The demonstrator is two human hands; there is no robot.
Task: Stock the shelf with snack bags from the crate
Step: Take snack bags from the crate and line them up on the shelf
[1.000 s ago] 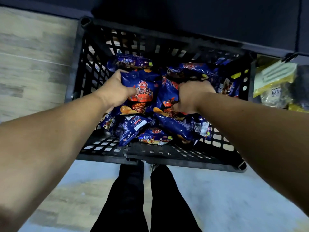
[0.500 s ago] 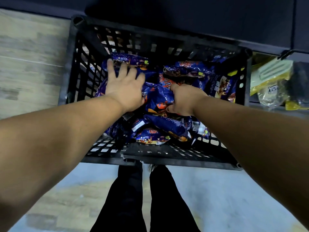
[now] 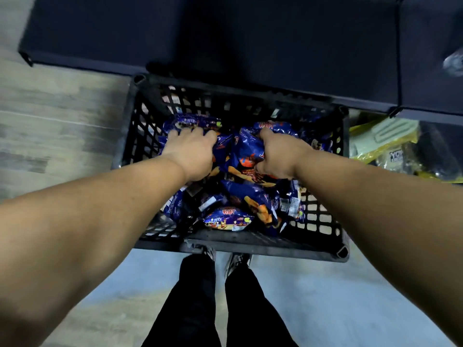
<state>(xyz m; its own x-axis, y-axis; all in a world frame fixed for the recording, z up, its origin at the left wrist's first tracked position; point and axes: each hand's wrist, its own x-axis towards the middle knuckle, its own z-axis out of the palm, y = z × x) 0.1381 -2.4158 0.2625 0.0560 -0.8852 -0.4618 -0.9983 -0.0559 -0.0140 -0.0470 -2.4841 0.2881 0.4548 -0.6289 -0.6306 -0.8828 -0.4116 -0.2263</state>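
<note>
Stocking barely begun: both hands are gripping snack bags [image 3: 240, 156] inside the crate [image 3: 263, 249], left hand [image 3: 193, 154] curling over the far-left pile, right hand [image 3: 278, 156] clutching a centre bag; shelf [image 3: 225, 33] top showing bare.

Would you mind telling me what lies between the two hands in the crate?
In the head view, a blue snack bag fills the gap between the left hand and right hand.

A dark navy flat shelf board [image 3: 250, 33] spans the top of the view, dim and in shadow. Left of it lies grey-brown wood-grain plank flooring [image 3: 55, 121]. Nearer the camera the floor is a pale bluish-grey smooth surface [image 3: 313, 296]. The light is low.
</note>
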